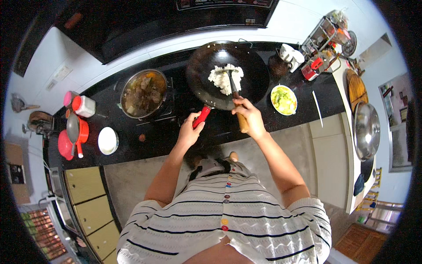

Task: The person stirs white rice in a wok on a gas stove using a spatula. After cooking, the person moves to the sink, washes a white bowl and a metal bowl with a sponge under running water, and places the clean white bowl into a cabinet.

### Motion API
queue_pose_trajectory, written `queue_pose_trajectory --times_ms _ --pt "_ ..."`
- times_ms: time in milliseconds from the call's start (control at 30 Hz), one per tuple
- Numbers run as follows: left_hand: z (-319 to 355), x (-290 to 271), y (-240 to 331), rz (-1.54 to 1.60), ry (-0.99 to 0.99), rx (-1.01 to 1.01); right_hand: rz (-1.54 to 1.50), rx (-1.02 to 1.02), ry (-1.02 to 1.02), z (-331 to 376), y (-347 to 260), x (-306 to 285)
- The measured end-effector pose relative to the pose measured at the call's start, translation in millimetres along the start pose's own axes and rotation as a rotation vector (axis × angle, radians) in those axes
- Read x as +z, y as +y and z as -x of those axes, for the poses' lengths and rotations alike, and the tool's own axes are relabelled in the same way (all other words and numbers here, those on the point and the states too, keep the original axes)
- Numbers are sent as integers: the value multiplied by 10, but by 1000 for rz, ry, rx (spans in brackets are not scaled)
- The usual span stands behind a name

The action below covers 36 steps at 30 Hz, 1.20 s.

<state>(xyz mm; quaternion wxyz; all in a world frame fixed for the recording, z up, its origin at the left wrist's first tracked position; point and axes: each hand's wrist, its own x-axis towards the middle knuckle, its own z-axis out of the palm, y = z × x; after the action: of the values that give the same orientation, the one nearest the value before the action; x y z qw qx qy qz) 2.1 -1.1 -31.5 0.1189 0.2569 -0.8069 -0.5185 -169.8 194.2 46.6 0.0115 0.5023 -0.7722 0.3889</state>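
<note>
A large dark wok (250,66) stands on the black counter in front of me, with white rice (220,79) heaped in its middle. My left hand (190,130) is closed around the wok's red handle (202,117). In my right hand (250,116) is a spatula (235,90) with a wooden grip and a dark shaft. Its blade reaches into the rice and is partly covered by it. To the right of the wok sits a white bowl of green and yellow chopped vegetables (284,100).
Left of the wok, a wide pot of meat stew (143,94) sits on the stove. Further left are a white bowl (108,141), a small red saucepan (82,132) and lidded jars (84,106). A knife (317,109), a metal lid (367,131) and a condiment rack (323,35) lie to the right.
</note>
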Motion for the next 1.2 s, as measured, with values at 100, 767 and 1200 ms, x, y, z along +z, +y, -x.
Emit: queue_pose_trajectory --times_ms 100,767,1200 --pt "48 -44 250 26 -39 -124 0 6 14 -51 -23 -21" --pt "359 -353 495 -375 -52 338 -205 815 109 946 -16 711" --pt "2445 -791 -330 -383 553 -128 -214 -151 -832 1236 -447 1870"
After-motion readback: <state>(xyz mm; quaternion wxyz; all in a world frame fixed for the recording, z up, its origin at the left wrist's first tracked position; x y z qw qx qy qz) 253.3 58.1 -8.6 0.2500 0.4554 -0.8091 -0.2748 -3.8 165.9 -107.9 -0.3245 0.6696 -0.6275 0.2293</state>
